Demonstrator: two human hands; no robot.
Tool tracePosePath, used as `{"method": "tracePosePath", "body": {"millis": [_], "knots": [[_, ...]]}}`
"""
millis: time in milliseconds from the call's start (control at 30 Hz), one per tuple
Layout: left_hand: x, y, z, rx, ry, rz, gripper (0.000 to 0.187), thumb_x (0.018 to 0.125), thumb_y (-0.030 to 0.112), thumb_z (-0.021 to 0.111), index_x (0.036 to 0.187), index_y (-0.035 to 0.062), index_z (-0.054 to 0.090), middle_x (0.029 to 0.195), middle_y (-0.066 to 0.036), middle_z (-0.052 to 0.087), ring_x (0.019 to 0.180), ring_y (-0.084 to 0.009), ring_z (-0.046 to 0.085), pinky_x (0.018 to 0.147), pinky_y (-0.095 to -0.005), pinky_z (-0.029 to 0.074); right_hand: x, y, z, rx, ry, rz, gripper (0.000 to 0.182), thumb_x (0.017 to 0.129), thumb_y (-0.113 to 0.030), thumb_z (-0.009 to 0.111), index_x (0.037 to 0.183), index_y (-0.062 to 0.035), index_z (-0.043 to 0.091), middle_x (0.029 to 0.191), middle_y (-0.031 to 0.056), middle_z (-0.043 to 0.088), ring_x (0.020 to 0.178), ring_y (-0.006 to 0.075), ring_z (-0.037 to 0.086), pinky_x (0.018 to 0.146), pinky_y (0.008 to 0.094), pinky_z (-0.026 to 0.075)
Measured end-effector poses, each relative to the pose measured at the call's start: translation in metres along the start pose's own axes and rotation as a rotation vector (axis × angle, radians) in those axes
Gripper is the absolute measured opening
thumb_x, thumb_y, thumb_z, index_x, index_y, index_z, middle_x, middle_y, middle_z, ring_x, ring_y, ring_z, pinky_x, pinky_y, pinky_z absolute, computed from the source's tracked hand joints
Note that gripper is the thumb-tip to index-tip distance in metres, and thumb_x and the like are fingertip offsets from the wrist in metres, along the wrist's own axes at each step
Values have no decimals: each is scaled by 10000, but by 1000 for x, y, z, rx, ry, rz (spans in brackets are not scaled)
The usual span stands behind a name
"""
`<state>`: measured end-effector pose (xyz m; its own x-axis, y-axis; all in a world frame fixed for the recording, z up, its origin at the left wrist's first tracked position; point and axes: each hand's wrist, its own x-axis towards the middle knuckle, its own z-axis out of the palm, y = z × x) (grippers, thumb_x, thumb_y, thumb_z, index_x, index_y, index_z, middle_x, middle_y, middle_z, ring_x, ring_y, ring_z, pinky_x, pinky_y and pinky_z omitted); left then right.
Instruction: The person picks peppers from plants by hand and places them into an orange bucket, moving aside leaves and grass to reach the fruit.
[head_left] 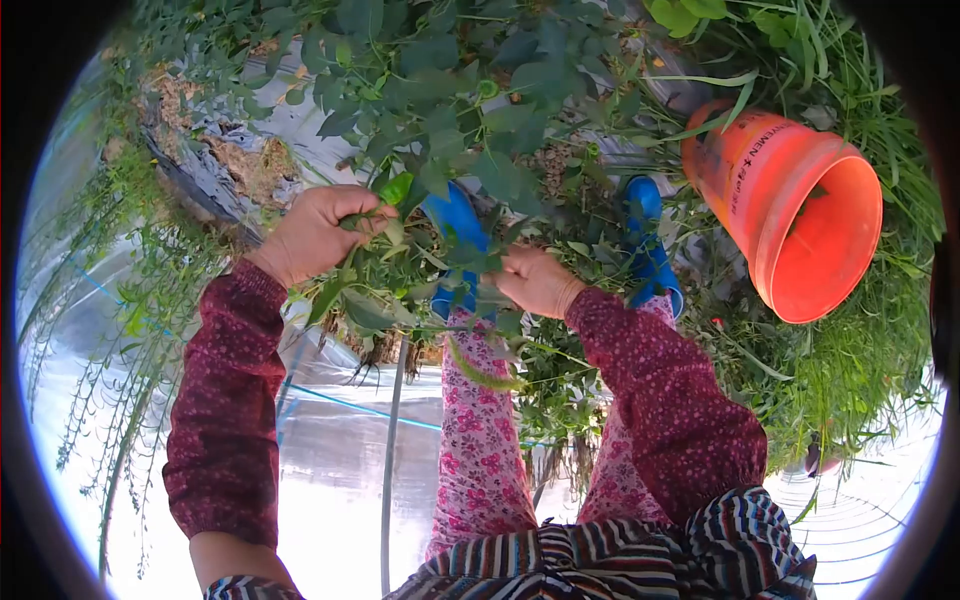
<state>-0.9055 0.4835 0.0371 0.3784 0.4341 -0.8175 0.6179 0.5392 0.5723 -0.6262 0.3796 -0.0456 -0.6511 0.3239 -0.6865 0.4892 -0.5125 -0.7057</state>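
My left hand (325, 232) is closed, thumb and fingers pinched on a leafy green stem (388, 235). A glossy, bright green piece (396, 188) sticks up just past the thumb. To the right, my right hand (538, 280) has its fingers curled together among the leaves in front of my legs; what they grip is hidden. Between and beyond both hands spreads a broad-leaved plant (450, 110), its foliage overlapping my blue shoes (458, 225).
An orange bucket (735, 185) with dark lettering lies tilted at the right, its mouth facing me. Tall grass (850, 380) surrounds it. A thin grey pole (395, 450) and a blue string (350, 402) run near my left arm. Torn plastic sheeting (215, 165) covers soil at the left.
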Motion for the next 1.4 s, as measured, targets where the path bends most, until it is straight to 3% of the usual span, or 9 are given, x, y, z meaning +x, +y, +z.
{"method": "tracePosePath", "body": {"millis": [100,367,600,733,867,933,967,1067,1400], "knots": [[6,3,20,254,10,151,314,650,-28,663,953,36,606,815,-105,589,798,-283,591,713,-324,474,-15,-17,6,-87,-50,-10,265,826,-230,535,1035,-75,583,937,185,613,845,341,594,733,417,468],[16,15,51,690,-87,285,459,666,54,671,1108,144,582,757,-91,577,786,-276,573,801,-379,426,-31,-12,16,-85,44,-149,352,824,-156,508,1172,-111,517,985,171,617,878,354,589,769,429,474],[17,28,54,783,-137,293,427,718,88,664,1130,167,586,781,-71,562,802,-261,568,800,-382,439,-78,-24,-16,296,161,201,285,833,-145,538,1110,-77,539,949,134,617,855,295,599,790,373,464],[26,31,62,829,-183,363,346,749,82,653,1085,149,604,823,-83,560,802,-271,568,743,-383,459,-49,-40,-30,-92,672,-168,352,838,-175,565,1139,-21,469,880,144,606,781,306,600,699,402,470],[27,29,66,693,-65,442,247,753,83,644,994,133,624,743,-65,529,771,-256,550,733,-334,450,-4,-26,-19,364,586,-95,341,836,-141,576,1135,-43,446,891,179,591,748,339,599,666,403,465],[31,23,64,287,-28,196,198,786,54,617,982,79,617,736,-74,510,730,-280,524,696,-306,444,8,3,-7,620,427,-69,362,842,-102,562,1170,-62,416,920,177,590,773,328,606,690,392,464],[33,25,65,246,22,188,189,805,47,607,994,41,608,755,-87,519,709,-276,505,688,-300,429,8,6,-3,262,475,-141,410,834,-37,548,1207,-72,381,977,159,585,799,274,617,723,368,469],[42,22,77,2,111,200,199,816,76,614,1011,35,612,812,-96,559,743,-267,536,707,-302,437,7,8,9,524,251,-106,474,819,3,539,1249,-84,358,1047,151,565,842,250,620,741,345,467],[47,23,82,435,-112,202,288,707,85,628,989,42,589,916,-115,601,888,-312,565,786,-377,460,9,-24,20,1579,101,-14,651,834,-10,540,1381,-64,193,1109,82,536,861,151,539,758,258,457]]}}
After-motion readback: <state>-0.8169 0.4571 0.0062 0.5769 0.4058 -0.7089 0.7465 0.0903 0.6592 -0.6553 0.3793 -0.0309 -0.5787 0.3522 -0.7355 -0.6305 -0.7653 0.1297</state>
